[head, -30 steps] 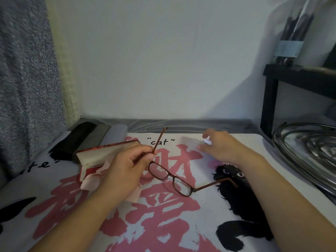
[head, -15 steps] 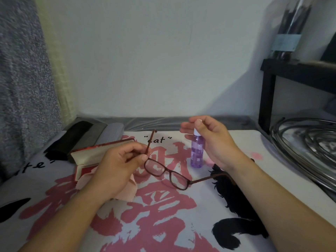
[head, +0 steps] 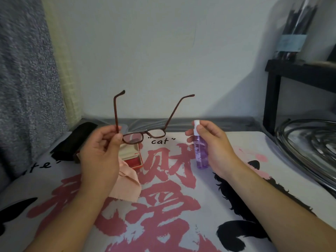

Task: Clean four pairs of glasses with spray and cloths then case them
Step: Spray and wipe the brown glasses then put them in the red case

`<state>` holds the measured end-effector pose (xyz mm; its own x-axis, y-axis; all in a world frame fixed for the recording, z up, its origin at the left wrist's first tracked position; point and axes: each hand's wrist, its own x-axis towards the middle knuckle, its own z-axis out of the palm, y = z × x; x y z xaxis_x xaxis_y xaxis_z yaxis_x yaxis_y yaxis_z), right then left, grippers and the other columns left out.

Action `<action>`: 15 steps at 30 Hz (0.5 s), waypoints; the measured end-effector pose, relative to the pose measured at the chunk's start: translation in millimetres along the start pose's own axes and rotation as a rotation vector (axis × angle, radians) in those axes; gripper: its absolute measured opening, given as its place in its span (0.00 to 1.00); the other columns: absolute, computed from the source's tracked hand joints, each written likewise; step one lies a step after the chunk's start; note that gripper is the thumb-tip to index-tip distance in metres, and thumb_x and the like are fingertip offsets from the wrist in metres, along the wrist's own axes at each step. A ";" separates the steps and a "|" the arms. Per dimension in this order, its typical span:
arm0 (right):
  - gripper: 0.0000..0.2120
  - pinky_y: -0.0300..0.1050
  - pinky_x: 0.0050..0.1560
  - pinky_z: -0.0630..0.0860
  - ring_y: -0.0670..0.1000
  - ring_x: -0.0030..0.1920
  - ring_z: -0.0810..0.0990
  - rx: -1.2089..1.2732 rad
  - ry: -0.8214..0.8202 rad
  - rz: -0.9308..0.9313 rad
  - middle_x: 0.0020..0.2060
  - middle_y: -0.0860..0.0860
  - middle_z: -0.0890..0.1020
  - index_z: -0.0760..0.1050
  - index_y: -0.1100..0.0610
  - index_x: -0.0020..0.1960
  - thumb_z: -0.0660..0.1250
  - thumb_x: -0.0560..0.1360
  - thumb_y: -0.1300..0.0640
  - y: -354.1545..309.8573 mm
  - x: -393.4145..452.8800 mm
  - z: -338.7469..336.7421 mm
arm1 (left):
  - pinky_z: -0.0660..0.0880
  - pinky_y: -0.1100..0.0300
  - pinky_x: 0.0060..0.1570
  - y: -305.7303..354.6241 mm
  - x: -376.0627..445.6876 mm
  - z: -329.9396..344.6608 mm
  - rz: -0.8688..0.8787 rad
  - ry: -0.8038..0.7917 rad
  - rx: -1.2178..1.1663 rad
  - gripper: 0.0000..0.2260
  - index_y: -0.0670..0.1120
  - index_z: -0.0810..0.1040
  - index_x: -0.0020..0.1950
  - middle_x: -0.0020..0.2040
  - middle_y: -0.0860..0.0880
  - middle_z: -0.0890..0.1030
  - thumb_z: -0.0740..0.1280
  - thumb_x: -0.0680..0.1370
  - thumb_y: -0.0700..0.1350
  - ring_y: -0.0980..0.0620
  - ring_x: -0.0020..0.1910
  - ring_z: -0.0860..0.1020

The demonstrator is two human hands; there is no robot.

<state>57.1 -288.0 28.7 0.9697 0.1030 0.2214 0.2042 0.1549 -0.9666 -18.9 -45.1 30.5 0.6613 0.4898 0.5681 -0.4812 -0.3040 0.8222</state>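
Brown-framed glasses (head: 143, 134) hang in the air above the table, temples pointing up. My left hand (head: 101, 151) grips them at the left hinge. A small purple spray bottle (head: 199, 153) with a white nozzle stands upright in my right hand (head: 215, 148), index finger on top, nozzle facing the lenses from the right. Below the glasses an open red case (head: 131, 157) with a cream lining lies on the table. A pink cloth (head: 127, 186) is spread beside it, partly under my left wrist.
A dark case (head: 72, 140) lies at the back left of the printed table cover (head: 181, 206), other cases behind my left hand. A black shelf (head: 300, 73) and coiled metal tubing (head: 309, 142) stand at the right. A grey curtain (head: 23, 79) hangs at left.
My left hand lifted the glasses off the table and turned them so the temples point up. My right hand picked up the spray bottle and brought it beside the lenses.
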 end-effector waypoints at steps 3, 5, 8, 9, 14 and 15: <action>0.09 0.46 0.41 0.82 0.55 0.43 0.83 0.053 -0.003 0.017 0.48 0.57 0.86 0.77 0.57 0.57 0.59 0.85 0.58 -2.4 -1.8 3.8 | 0.76 0.70 0.49 -2.6 0.0 0.8 -0.009 0.020 0.004 0.13 0.55 0.79 0.51 0.44 0.58 0.83 0.67 0.80 0.35 0.65 0.45 0.81; 0.08 0.48 0.42 0.82 0.56 0.43 0.83 0.108 -0.024 0.021 0.49 0.58 0.86 0.76 0.57 0.56 0.58 0.85 0.59 -6.2 -3.3 6.7 | 0.76 0.70 0.49 -4.3 0.3 0.7 -0.021 0.019 0.007 0.13 0.54 0.79 0.51 0.45 0.56 0.82 0.67 0.80 0.35 0.65 0.45 0.81; 0.10 0.55 0.49 0.81 0.58 0.46 0.84 0.158 -0.114 -0.002 0.50 0.58 0.86 0.77 0.55 0.57 0.57 0.85 0.60 -11.7 -8.6 15.6 | 0.76 0.70 0.48 -5.7 -0.3 0.4 -0.039 0.004 0.031 0.13 0.56 0.79 0.51 0.45 0.55 0.83 0.68 0.80 0.36 0.64 0.45 0.81; 0.10 0.56 0.51 0.81 0.58 0.47 0.84 0.167 -0.155 -0.015 0.51 0.58 0.85 0.76 0.54 0.58 0.56 0.85 0.60 -12.6 -11.1 20.1 | 0.76 0.70 0.48 -5.7 -0.8 0.6 -0.042 -0.002 0.040 0.13 0.56 0.79 0.50 0.45 0.56 0.83 0.68 0.80 0.36 0.64 0.45 0.81; 0.11 0.52 0.55 0.77 0.56 0.53 0.83 0.137 -0.330 0.003 0.50 0.56 0.84 0.75 0.52 0.59 0.55 0.86 0.57 2.2 -25.1 42.0 | 0.77 0.69 0.48 -7.4 -2.1 2.6 -0.067 -0.031 0.082 0.12 0.57 0.79 0.50 0.45 0.55 0.84 0.70 0.79 0.38 0.60 0.47 0.83; 0.11 0.52 0.55 0.76 0.55 0.54 0.82 0.119 -0.353 0.024 0.50 0.56 0.84 0.76 0.51 0.59 0.55 0.85 0.55 6.7 -28.0 45.0 | 0.77 0.69 0.48 -7.5 -2.1 2.4 -0.069 -0.030 0.090 0.11 0.57 0.79 0.49 0.45 0.55 0.84 0.70 0.79 0.39 0.60 0.47 0.83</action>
<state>25.3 -245.7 21.8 0.8641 0.4371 0.2496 0.1447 0.2593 -0.9549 -15.3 -45.8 23.3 0.7089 0.4875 0.5098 -0.3811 -0.3435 0.8584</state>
